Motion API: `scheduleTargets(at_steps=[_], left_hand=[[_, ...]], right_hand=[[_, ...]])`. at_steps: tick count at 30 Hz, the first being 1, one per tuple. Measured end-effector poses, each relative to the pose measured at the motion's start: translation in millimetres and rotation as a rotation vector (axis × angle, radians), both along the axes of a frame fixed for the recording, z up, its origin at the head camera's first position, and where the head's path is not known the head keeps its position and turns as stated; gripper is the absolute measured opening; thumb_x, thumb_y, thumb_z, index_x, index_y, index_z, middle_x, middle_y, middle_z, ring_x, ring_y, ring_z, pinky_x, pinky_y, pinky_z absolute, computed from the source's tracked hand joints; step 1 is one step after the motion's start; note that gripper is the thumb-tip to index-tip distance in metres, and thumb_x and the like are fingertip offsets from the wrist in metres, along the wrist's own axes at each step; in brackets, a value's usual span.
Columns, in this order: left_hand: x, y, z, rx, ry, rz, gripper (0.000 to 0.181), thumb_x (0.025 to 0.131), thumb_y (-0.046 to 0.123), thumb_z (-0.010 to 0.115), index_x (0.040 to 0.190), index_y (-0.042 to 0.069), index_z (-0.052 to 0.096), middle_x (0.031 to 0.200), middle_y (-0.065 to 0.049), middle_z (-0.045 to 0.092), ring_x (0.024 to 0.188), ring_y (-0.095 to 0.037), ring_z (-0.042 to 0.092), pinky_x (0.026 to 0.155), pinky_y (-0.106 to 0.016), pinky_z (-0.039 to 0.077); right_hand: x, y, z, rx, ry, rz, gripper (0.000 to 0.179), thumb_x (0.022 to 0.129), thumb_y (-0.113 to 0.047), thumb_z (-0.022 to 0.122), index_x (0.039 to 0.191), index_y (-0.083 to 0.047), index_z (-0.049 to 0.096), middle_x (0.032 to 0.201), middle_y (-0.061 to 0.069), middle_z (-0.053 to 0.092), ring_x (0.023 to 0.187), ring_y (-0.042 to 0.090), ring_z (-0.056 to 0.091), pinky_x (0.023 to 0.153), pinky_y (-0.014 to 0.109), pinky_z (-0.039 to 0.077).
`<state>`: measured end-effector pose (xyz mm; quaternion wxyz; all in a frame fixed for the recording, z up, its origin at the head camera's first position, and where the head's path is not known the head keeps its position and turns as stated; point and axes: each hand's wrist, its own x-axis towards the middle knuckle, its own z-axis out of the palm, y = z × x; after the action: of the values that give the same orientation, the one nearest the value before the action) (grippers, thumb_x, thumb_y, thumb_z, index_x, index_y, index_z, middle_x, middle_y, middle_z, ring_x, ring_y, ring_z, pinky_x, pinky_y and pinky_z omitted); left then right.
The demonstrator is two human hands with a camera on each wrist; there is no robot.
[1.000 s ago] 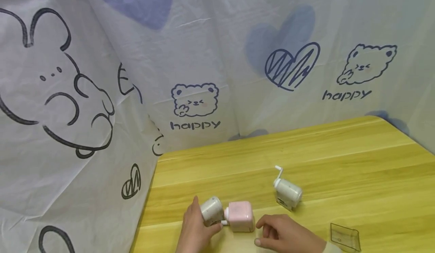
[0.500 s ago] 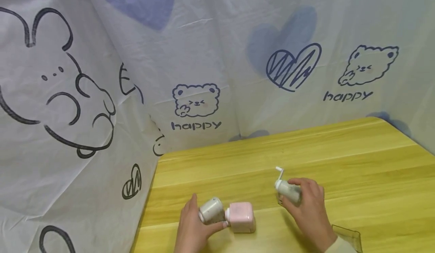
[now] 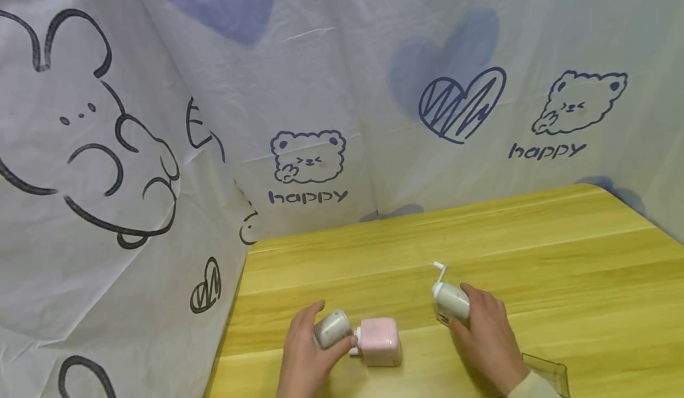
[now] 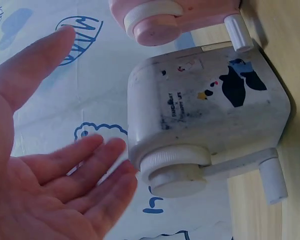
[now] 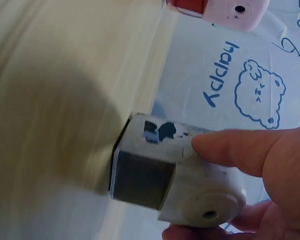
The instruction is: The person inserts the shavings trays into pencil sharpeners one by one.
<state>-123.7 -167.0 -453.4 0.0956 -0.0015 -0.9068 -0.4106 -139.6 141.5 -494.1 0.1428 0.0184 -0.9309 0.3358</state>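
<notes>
Three hand-crank pencil sharpeners stand on the table. My left hand (image 3: 307, 350) is beside the left white sharpener (image 3: 332, 328), thumb and fingers spread. In the left wrist view the fingers reach toward that sharpener (image 4: 205, 105) without curling round it; whether a fingertip touches it I cannot tell. Just right of it stands the pink sharpener (image 3: 379, 341). My right hand (image 3: 488, 332) grips the other white sharpener (image 3: 452, 303), thumb on its printed side, fingers on the opposite side. A dark rectangular opening (image 5: 142, 180) shows low on this sharpener, and its crank points away.
A see-through smoky drawer-like tray (image 3: 553, 371) lies near the right sleeve, partly covered by it. The yellow wood-grain table (image 3: 534, 255) ends at a printed white cloth (image 3: 374, 89) behind and to the left.
My right hand has moved from beside the pink sharpener out to the right white one and taken hold of it. The left hand shifted only slightly beside the left sharpener.
</notes>
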Motion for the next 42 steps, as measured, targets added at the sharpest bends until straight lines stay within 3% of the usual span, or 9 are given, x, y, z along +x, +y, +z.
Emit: scheduleTargets(at_steps=[4,11,14,19,23,32,34,38,42], left_hand=[[0.7,1.0,-2.5,-0.002,0.088,-0.060,0.066,0.075,0.036,0.093,0.128,0.007,0.067,0.129,-0.014,0.064,0.104,-0.026,0.061,0.076,-0.035,0.055],[1.3,2.1,-8.1,-0.036,0.224,-0.191,0.044,0.080,0.035,0.089,0.115,0.013,0.073,0.114,0.003,0.069,0.106,-0.017,0.062,0.088,-0.038,0.055],[1.9,3.0,-9.4,-0.038,0.259,-0.231,0.040,0.081,0.034,0.089,0.112,0.016,0.073,0.112,0.008,0.070,0.107,-0.015,0.062,0.090,-0.041,0.055],[3.3,3.0,-8.7,0.013,0.267,-0.273,0.033,0.083,0.034,0.088,0.110,0.022,0.073,0.109,0.013,0.070,0.105,-0.013,0.064,0.089,-0.038,0.057],[5.6,3.1,-6.2,0.079,0.259,-0.304,0.030,0.084,0.032,0.087,0.110,0.024,0.073,0.107,0.012,0.070,0.100,-0.014,0.066,0.084,-0.035,0.058],[7.4,11.8,-8.8,0.148,0.257,-0.489,0.034,0.087,0.024,0.086,0.114,0.008,0.071,0.112,-0.003,0.073,0.098,-0.023,0.069,0.082,-0.038,0.061],[7.8,14.2,-11.4,0.134,0.253,-0.507,0.037,0.086,0.025,0.086,0.115,0.008,0.071,0.113,-0.003,0.072,0.099,-0.020,0.068,0.082,-0.036,0.061],[6.8,19.4,-16.7,0.073,0.318,-0.579,0.045,0.084,0.027,0.088,0.120,0.009,0.068,0.111,-0.002,0.070,0.088,-0.012,0.064,0.071,-0.028,0.057],[5.4,25.4,-20.6,0.085,0.353,-0.679,0.053,0.083,0.023,0.089,0.128,0.008,0.065,0.111,-0.005,0.068,0.072,0.000,0.056,0.059,-0.018,0.051]], right_hand=[[-4.7,9.6,2.2,-0.018,-0.023,0.044,0.060,0.082,-0.013,0.083,0.131,0.010,0.057,0.118,0.026,0.065,0.105,0.040,0.060,0.084,0.055,0.052],[-10.5,25.3,11.5,-0.164,-0.215,0.190,0.062,0.072,-0.019,0.087,0.125,0.000,0.058,0.114,0.010,0.066,0.092,0.021,0.061,0.074,0.037,0.052],[-8.7,26.8,12.4,-0.220,-0.258,0.330,0.059,0.070,-0.016,0.086,0.121,-0.005,0.058,0.110,0.007,0.065,0.089,0.017,0.059,0.072,0.033,0.052],[-1.9,26.4,13.1,-0.306,-0.318,0.667,0.052,0.070,-0.006,0.081,0.115,-0.011,0.057,0.106,0.006,0.064,0.086,0.014,0.059,0.067,0.028,0.050],[3.2,20.5,9.0,-0.380,-0.389,0.814,0.050,0.071,-0.001,0.079,0.114,-0.014,0.057,0.104,0.006,0.066,0.086,0.015,0.060,0.067,0.030,0.052],[6.1,13.2,2.9,-0.395,-0.369,0.915,0.049,0.076,-0.002,0.081,0.116,-0.015,0.056,0.104,0.003,0.065,0.089,0.011,0.060,0.069,0.029,0.055],[6.1,12.3,2.5,-0.401,-0.353,0.943,0.048,0.079,-0.004,0.081,0.117,-0.014,0.055,0.105,0.002,0.064,0.089,0.009,0.060,0.071,0.028,0.055],[6.0,12.5,1.9,-0.397,-0.318,0.978,0.045,0.083,-0.009,0.082,0.118,-0.014,0.055,0.108,-0.002,0.064,0.092,0.006,0.059,0.073,0.026,0.054],[6.9,16.6,6.6,-0.359,-0.304,0.941,0.046,0.087,-0.018,0.083,0.124,-0.015,0.057,0.112,-0.003,0.064,0.096,0.008,0.059,0.077,0.027,0.053]])
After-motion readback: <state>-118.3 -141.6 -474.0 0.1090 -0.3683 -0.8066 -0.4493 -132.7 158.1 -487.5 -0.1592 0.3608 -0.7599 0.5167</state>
